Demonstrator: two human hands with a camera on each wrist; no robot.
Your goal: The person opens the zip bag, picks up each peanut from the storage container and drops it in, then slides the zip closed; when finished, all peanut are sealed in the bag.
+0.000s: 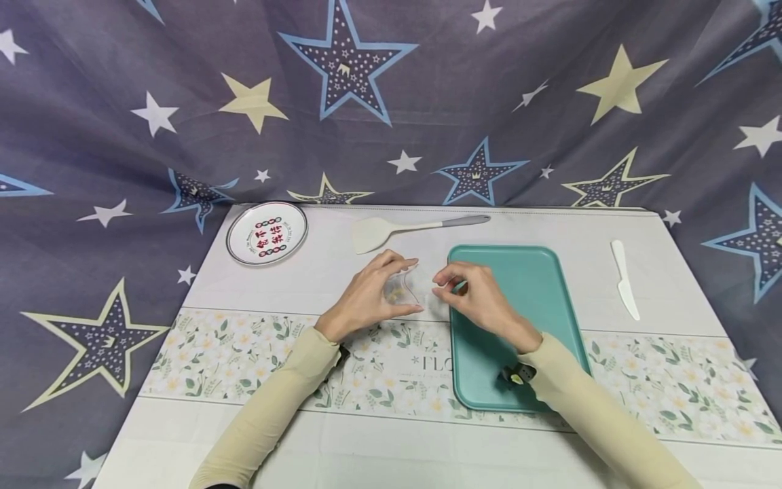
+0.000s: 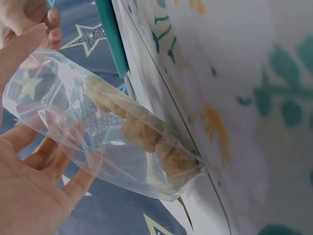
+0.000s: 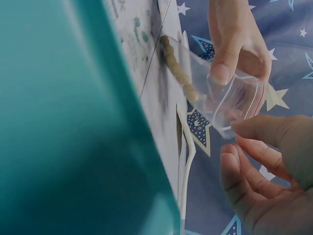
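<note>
A clear zip bag [image 2: 117,147] with a row of brown lumps [image 2: 142,132] near its bottom hangs over the mat. My left hand [image 1: 369,292] holds this bag, thumb on one side and fingers spread along the other; its mouth, edged in red, faces right. Close to that mouth, my right hand [image 1: 473,292] hovers above the teal tray's left edge, fingers loosely bent. In the right wrist view, the right fingertips [image 3: 234,129] overlap the bag's corner, and I cannot tell whether they touch it. No held thing shows between them.
Under my right forearm lies a teal tray [image 1: 507,255]. Behind the hands are a cream spatula [image 1: 373,234] with a grey handle and, farther left, a white printed plate [image 1: 241,238]. A white plastic knife [image 1: 624,288] lies right of the tray. Starred cloth [image 1: 391,136] hangs behind the table.
</note>
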